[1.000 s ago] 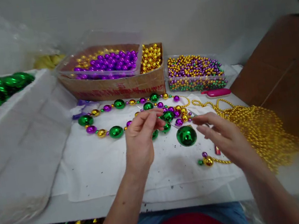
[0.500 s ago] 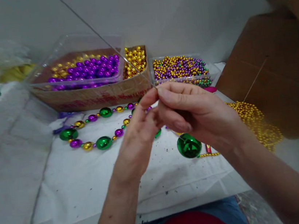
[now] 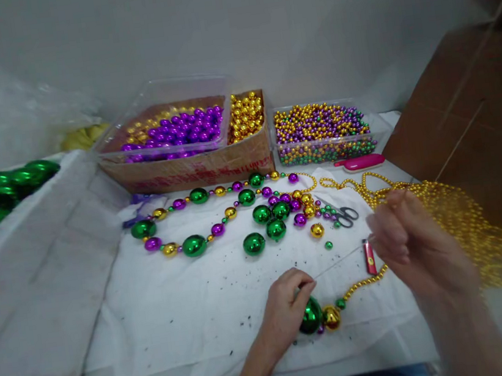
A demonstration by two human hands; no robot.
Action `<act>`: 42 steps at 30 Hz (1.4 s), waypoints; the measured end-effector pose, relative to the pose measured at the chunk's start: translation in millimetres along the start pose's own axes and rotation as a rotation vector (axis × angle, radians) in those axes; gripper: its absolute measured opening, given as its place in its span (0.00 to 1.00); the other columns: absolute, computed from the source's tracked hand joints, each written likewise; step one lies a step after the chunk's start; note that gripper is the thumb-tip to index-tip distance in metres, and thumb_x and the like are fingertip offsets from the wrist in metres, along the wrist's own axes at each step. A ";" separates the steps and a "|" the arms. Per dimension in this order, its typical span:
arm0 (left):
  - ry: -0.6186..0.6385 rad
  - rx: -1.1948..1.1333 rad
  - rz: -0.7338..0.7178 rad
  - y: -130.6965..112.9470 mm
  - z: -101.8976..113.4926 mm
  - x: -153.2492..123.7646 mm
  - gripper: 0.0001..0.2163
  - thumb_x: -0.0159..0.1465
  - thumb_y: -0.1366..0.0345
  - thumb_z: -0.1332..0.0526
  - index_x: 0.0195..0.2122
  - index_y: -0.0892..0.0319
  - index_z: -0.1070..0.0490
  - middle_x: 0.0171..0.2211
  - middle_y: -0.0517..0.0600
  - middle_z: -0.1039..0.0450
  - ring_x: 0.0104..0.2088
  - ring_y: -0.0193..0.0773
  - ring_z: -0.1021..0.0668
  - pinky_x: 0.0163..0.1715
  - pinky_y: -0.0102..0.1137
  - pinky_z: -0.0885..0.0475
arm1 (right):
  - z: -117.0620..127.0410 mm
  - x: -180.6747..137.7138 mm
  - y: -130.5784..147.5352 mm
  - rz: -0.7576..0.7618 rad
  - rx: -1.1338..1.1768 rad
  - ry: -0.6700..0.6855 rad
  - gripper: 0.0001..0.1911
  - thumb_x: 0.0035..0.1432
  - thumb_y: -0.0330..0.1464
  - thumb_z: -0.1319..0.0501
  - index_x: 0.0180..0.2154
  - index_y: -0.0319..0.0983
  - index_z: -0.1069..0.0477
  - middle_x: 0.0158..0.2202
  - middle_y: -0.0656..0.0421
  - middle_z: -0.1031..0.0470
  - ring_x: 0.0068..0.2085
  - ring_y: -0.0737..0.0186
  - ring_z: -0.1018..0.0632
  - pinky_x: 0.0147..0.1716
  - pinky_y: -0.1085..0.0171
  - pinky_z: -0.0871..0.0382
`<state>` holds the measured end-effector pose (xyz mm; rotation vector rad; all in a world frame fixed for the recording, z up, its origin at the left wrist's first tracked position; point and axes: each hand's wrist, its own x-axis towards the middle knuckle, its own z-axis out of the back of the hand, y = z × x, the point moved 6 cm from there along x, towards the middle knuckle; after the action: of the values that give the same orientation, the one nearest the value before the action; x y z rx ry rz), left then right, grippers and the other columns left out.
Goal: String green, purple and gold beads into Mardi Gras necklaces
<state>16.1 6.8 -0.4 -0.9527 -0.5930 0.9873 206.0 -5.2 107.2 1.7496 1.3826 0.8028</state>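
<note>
My left hand (image 3: 287, 306) is low over the white cloth, thumb and fingers pinched on a thin string (image 3: 341, 261). Against the thumb sits a large green bead (image 3: 311, 315), partly covered by the hand. Beside it are a gold bead (image 3: 331, 317) and a small green bead (image 3: 341, 304), leading to a strand of little gold beads (image 3: 365, 282). The string runs taut to my right hand (image 3: 412, 237), which is raised, closed and smeared by motion. A faint blurred line slants up from its fingertips. Under the string lies a red lighter (image 3: 369, 257).
A beaded garland (image 3: 194, 245) curves over the cloth near loose beads (image 3: 276, 229) and scissors (image 3: 346, 217). Behind stand a cardboard box (image 3: 184, 171) and a bead tray (image 3: 326, 148). Gold strands (image 3: 464, 228) heap at right; a covered box (image 3: 53, 269) borders the left.
My hands were together at the string's end in front of the boxes. They have parted: the left went down to the green bead, the right out to the right. The view has shifted too.
</note>
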 end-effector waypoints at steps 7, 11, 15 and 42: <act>0.077 -0.135 0.029 -0.3 18.2 43.1 0.09 0.62 0.60 0.42 0.38 0.58 0.27 0.38 0.51 0.25 0.40 0.40 0.24 0.39 0.31 0.32 | 69.3 -19.5 -45.3 -0.132 -0.127 -0.239 0.12 0.55 0.37 0.35 0.40 0.39 0.27 0.17 0.65 0.38 0.19 0.72 0.42 0.18 0.70 0.51; -0.066 0.222 -0.148 -24.0 14.1 107.8 0.08 0.64 0.66 0.45 0.37 0.59 0.27 0.38 0.52 0.25 0.40 0.40 0.26 0.42 0.34 0.34 | 79.4 -31.0 -77.7 -0.190 -0.060 -0.278 0.14 0.55 0.39 0.36 0.40 0.38 0.27 0.17 0.66 0.39 0.19 0.73 0.43 0.18 0.71 0.52; -0.001 0.615 -0.297 -39.3 -22.9 167.2 0.11 0.63 0.74 0.48 0.34 0.61 0.25 0.37 0.58 0.27 0.45 0.47 0.30 0.47 0.41 0.39 | 76.9 -40.1 -88.5 -0.248 -0.038 -0.269 0.15 0.56 0.41 0.37 0.40 0.37 0.27 0.17 0.66 0.39 0.18 0.73 0.44 0.17 0.71 0.54; -0.052 -1.293 0.325 9.5 -3.9 95.3 0.06 0.59 0.75 0.39 0.37 0.63 0.27 0.39 0.53 0.25 0.38 0.33 0.22 0.48 0.31 0.29 | 77.0 -69.7 -89.0 -0.338 -0.453 -0.280 0.27 0.51 0.49 0.38 0.46 0.36 0.25 0.14 0.64 0.38 0.16 0.72 0.45 0.16 0.70 0.58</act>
<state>58.1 92.4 -9.9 -2.2142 -1.1847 0.8526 210.3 -75.0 -10.4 1.1871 1.1557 0.5982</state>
